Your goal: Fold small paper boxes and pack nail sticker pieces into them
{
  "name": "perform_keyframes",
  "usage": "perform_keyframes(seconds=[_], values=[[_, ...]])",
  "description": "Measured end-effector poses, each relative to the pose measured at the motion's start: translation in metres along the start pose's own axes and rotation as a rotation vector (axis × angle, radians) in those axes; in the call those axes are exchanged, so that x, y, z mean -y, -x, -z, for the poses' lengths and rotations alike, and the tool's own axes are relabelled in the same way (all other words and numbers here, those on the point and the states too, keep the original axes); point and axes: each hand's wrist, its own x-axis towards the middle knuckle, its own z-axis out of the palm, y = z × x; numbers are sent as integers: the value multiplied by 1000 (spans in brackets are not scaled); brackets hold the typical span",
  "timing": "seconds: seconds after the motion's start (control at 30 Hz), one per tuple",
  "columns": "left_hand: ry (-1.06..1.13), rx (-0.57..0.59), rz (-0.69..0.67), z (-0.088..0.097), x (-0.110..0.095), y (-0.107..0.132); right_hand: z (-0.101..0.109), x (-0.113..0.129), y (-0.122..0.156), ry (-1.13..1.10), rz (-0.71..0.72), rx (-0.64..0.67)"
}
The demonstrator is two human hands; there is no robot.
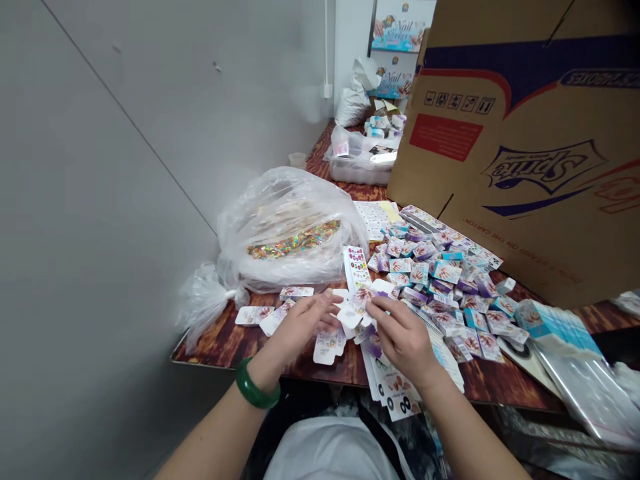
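My right hand [406,339] pinches a small white-and-purple unfolded box [361,301] between thumb and fingers, above the front of the table. Just left of it is my left hand [309,315], a green bangle [256,385] on its wrist. Its fingers are stretched out and slightly apart, close to the box's edge. Beneath and between the hands lie other flattened boxes [327,347], partly covered. A printed sticker sheet [357,267] sticks out behind the held box. More sticker sheets [400,393] overhang the table's front edge below my right hand.
A heap of small folded boxes [440,280] covers the table's right side. Behind it stands a large cardboard carton [520,167]. A clear plastic bag [290,200] with colourful bits sits at left, near the grey wall [125,200]. A plastic tub [360,172] stands farther back.
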Motion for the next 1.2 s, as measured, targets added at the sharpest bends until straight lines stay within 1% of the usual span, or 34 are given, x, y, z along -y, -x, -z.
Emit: perform_keyframes(seconds=[0.03, 0.07, 0.13, 0.17, 0.2, 0.23, 0.3, 0.33, 0.4, 0.5, 0.53, 0.6, 0.67, 0.7, 0.77, 0.83, 0.9, 0.97, 1.03, 1.07, 1.13, 1.2], values=[[51, 17, -11, -3, 0, 0, 0, 4, -2, -11, 39, -5], [64, 11, -51, -7, 0, 1, 0, 9, -4, -20, 65, 3], [44, -31, -138, -13, 0, 4, -3, 17, -9, -48, 89, 30], [52, -28, -147, -16, 0, 6, -4, 21, -11, -74, 92, 42], [95, 7, -124, -18, 1, 8, -6, 25, -14, -108, 94, 48], [169, 67, -81, -20, 1, 10, -8, 28, -16, -146, 96, 49], [357, 196, 0, -22, 2, 12, -10, 33, -20, -218, 96, 43], [435, 236, 23, -23, 3, 13, -10, 35, -22, -245, 91, 47], [519, 244, 39, -23, 4, 14, -11, 37, -23, -283, 68, 65], [535, 185, 50, -22, 6, 13, -10, 38, -21, -335, 8, 55], [530, 154, 50, -22, 6, 13, -10, 39, -20, -355, -27, 28], [506, 52, 23, -22, 6, 12, -11, 40, -19, -397, -136, -47], [508, -30, -18, -23, 5, 12, -14, 41, -18, -452, -320, -111], [531, -42, -32, -23, 5, 12, -16, 42, -18, -502, -428, -137], [617, -5, -20, -22, 6, 13, -19, 41, -20, -671, -628, -176], [704, 90, 35, -18, 9, 14, -21, 40, -22, -881, -754, -199], [744, 201, 92, -13, 14, 13, -21, 39, -24, -1035, -807, -168], [742, 292, 120, -8, 21, 13, -20, 38, -24, -1094, -830, -99], [719, 344, 117, -5, 27, 13, -17, 37, -22, -1070, -827, -33], [710, 359, 113, -4, 28, 13, -16, 37, -20, -1014, -807, -15], [696, 390, 112, -6, 28, 14, -11, 37, -17, -815, -712, -7], [682, 427, 129, -9, 26, 15, -5, 36, -14, -616, -577, 17]])
